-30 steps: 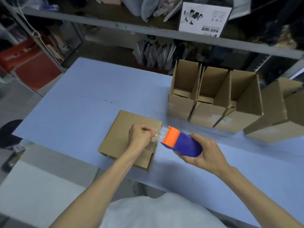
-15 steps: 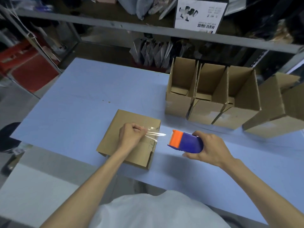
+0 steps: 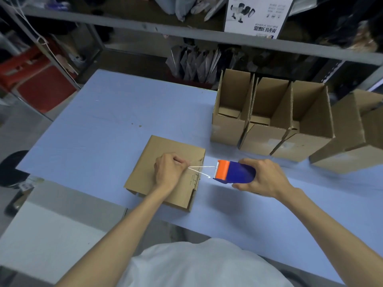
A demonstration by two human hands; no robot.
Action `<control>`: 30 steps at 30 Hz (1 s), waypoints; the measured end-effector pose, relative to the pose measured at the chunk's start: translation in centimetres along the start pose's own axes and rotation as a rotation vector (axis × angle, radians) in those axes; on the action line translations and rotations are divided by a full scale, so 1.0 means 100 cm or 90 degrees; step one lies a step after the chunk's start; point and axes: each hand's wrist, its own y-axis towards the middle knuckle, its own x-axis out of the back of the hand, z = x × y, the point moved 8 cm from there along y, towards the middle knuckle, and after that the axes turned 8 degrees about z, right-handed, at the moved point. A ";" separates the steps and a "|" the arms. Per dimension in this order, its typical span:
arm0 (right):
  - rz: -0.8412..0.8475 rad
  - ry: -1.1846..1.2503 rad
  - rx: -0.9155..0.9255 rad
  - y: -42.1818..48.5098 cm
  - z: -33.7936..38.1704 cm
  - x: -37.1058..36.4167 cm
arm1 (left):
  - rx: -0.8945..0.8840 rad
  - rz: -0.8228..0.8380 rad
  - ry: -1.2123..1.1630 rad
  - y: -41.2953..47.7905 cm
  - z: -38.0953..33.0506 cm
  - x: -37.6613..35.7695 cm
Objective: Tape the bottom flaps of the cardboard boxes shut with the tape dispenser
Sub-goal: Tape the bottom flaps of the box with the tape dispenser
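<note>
A cardboard box [image 3: 143, 170] lies on the blue bench [image 3: 99, 129] near its front edge, broad face up. The left hand [image 3: 169, 172] rests on that face close to the right edge, fingers curled and pinching the end of a strip of clear tape [image 3: 202, 167]. The strip runs rightward, off the box, to the orange mouth of the blue tape dispenser [image 3: 236, 173]. The right hand [image 3: 264, 179] is wrapped around the dispenser's body and holds it just beside the box's right edge, over bare bench. Behind the dispenser, toward the back right of the bench, three open-topped boxes [image 3: 262, 139] stand upright side by side, touching one another. A fourth box [image 3: 348, 141] sits further right, blurred and partly cut off by the frame edge. Past the bench a grey metal shelf rail [image 3: 145, 31] crosses the view. On the shelf above it stands a white printed carton [image 3: 257, 15], and grey bags [image 3: 196, 65] are stacked below. A red crate-like thing [image 3: 35, 83] sits at far left, with a dark round stool [image 3: 12, 168] by the bench's left corner. The person's white shirt [image 3: 196, 266] fills the bottom of the view.
</note>
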 end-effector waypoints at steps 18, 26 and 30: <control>0.036 -0.069 -0.005 0.009 0.007 -0.008 | -0.107 0.030 0.262 0.011 -0.001 0.006; 0.129 -0.168 -0.017 0.032 0.038 -0.029 | -0.198 0.103 0.120 0.012 0.004 -0.018; 0.135 -0.221 -0.042 0.049 0.058 -0.030 | -0.188 0.088 0.111 0.012 0.006 -0.018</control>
